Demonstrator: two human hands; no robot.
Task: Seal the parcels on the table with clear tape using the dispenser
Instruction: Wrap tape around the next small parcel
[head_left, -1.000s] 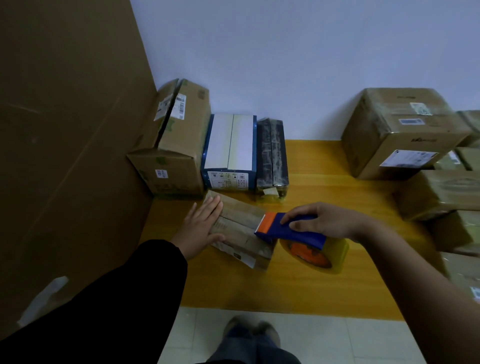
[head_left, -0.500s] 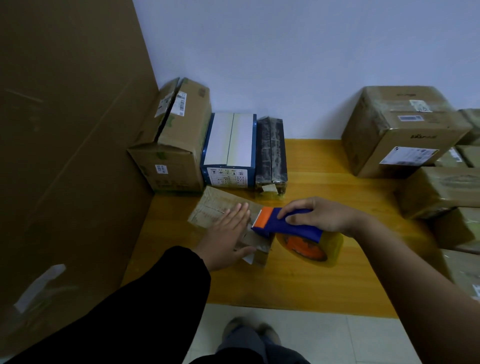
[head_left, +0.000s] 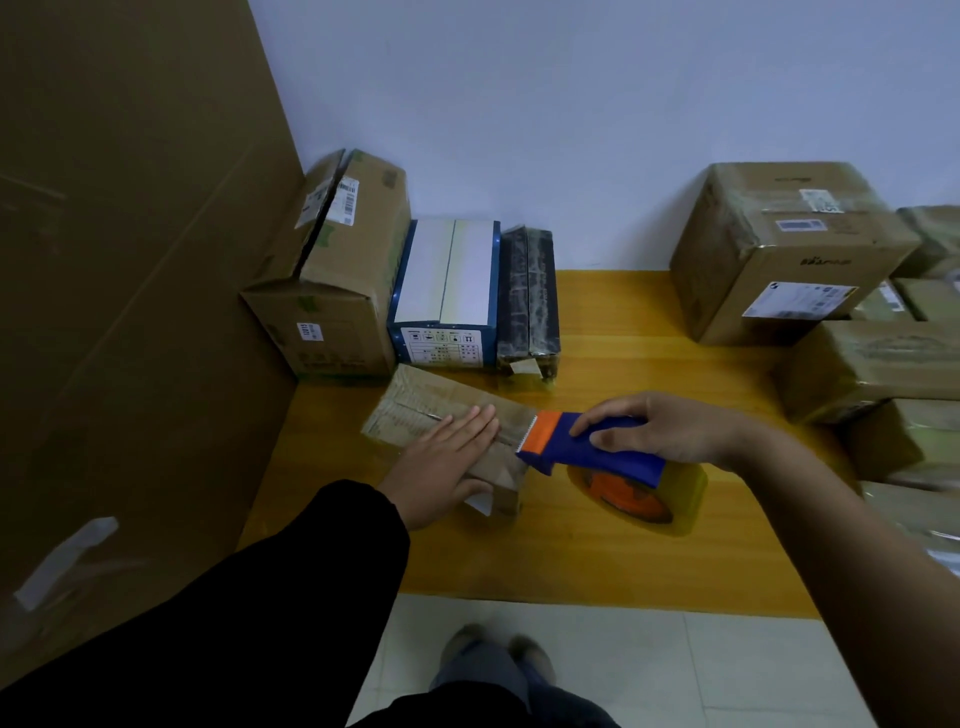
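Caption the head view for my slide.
Left hand flat on a small parcel while right hand holds the tape dispenser at its edge.

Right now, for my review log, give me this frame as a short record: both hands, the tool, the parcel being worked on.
left hand: flat on small parcel, fingers straight
right hand: grips tape dispenser by its handle
tape dispenser: orange head at the parcel's right end
small parcel: lying on yellow table
nearby: blue-and-white box behind the parcel, by the wall
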